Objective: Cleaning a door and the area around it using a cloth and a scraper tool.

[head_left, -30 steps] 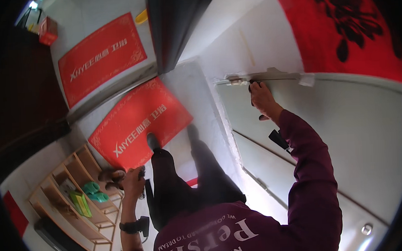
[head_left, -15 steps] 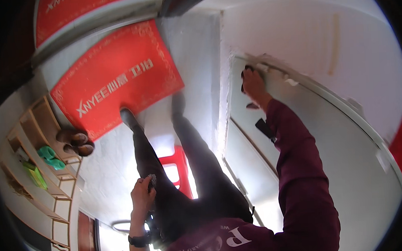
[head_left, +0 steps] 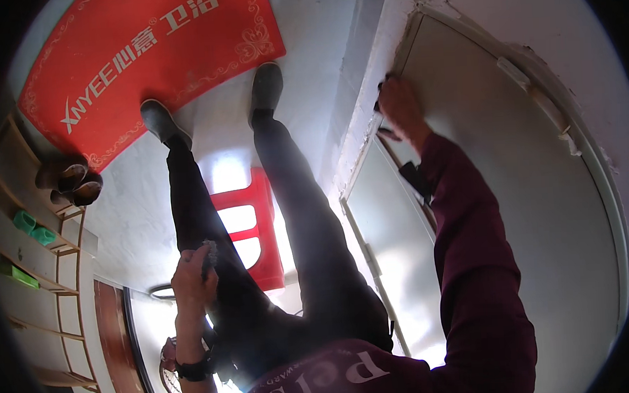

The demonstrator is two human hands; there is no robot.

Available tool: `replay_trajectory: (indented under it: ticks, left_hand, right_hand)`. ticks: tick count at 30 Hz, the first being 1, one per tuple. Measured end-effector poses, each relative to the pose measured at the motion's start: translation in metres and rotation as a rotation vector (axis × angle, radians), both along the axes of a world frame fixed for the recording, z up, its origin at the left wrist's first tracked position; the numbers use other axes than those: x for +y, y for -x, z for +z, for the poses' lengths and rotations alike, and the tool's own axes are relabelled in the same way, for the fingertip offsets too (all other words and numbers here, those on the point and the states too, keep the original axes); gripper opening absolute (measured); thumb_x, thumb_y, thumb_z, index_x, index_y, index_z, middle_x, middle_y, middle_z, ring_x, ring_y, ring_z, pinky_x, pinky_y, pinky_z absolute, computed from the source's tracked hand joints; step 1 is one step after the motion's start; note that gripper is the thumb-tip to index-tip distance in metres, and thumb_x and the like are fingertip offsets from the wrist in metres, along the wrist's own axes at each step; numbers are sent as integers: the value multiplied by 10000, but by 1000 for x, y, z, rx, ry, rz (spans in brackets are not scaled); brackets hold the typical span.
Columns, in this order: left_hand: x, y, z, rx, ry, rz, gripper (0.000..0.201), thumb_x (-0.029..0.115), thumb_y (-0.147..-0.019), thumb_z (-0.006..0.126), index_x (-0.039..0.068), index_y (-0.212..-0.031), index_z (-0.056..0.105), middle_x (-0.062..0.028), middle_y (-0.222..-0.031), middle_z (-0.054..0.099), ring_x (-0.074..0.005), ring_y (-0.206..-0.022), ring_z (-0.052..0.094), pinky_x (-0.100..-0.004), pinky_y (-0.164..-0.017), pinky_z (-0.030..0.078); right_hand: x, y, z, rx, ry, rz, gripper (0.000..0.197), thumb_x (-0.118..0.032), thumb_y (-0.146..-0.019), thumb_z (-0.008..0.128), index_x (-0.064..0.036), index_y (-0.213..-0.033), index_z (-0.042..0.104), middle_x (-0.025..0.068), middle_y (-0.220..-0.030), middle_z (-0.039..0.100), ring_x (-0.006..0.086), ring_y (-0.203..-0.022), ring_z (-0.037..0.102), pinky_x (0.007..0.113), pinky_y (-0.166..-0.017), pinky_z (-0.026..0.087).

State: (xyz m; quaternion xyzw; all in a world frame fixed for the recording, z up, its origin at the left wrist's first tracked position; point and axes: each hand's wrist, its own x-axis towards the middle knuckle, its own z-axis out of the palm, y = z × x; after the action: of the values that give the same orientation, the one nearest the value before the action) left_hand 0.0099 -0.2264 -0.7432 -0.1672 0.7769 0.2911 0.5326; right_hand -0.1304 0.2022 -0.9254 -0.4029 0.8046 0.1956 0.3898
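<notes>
Two hands are seen. The right hand (head_left: 400,105) is pressed on a dark tool, largely hidden by the fingers, at the upper edge of the grey door (head_left: 499,187). The left hand (head_left: 192,272) is clenched on a small greyish wad beside the thigh. One red stool (head_left: 256,231) is partly covered by the legs; one red mat (head_left: 143,56) is cut off at the top. Bare floor lies between mat and shoe rack (head_left: 30,268).

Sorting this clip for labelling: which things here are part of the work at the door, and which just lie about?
In use:
right hand at the door edge
grey door
left hand gripping something small and dark
red stool underfoot

Lying about:
red mat
wooden shoe rack
brown shoes
</notes>
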Motion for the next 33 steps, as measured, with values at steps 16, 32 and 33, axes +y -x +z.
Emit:
replay_trajectory:
  ticks: [16, 32, 33]
  left_hand:
    - [0, 24, -35, 146, -25, 12, 372, -25, -663, 529, 61, -1024, 555, -134, -883, 533, -287, -772, 566, -347, -665, 471]
    - [131, 83, -115, -19, -697, 448, 305, 120, -760, 521, -2, -1039, 499, -67, -784, 530, -127, -687, 504, -259, -630, 422]
    - [140, 85, -124, -66, -725, 506, 310, 132, -757, 531, -1, -1035, 501, -73, -789, 534, -135, -690, 508, -263, -633, 423]
  right_hand:
    - [-6, -8, 3, -47, 176, -82, 267, -263, -542, 675, -68, -702, 587, 85, -792, 542, 237, -864, 477, 376, -756, 366]
    - [-136, -168, 145, -486, 699, -2778, 389, -4, -685, 420, 28, -1059, 521, 106, -1039, 555, 191, -917, 559, 289, -793, 463]
    - [-148, -181, 133, -557, 799, -2994, 377, -22, -700, 439, 21, -1066, 520, 103, -1029, 555, 190, -931, 552, 293, -801, 458]
